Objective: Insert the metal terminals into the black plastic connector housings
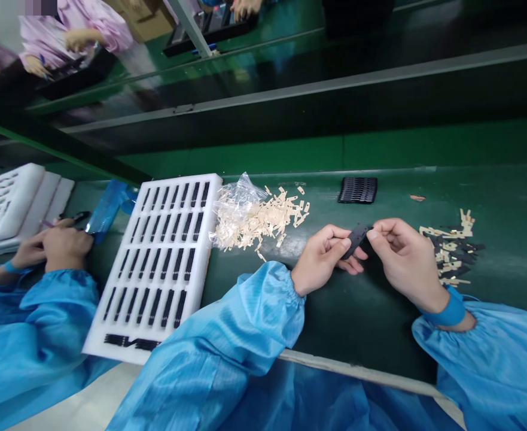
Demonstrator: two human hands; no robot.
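My left hand (pixel 323 258) and my right hand (pixel 402 254) meet over the green table, both pinched on one small black flat part (pixel 356 238). Both arms wear blue smock sleeves; a blue band circles my right wrist. Just left of my hands lies a heap of small beige strips (pixel 267 218) spilling from a clear plastic bag (pixel 236 206). To the right of my right hand sits a pile of black parts mixed with beige strips (pixel 454 251).
A white foam tray (pixel 155 269) with rows of black parts in slots lies at the left. A stack of black parts (pixel 358 190) rests farther back. A co-worker's hands (pixel 54 245) in blue sleeves work at far left beside more white trays (pixel 7 203). Others in pink sit across the line.
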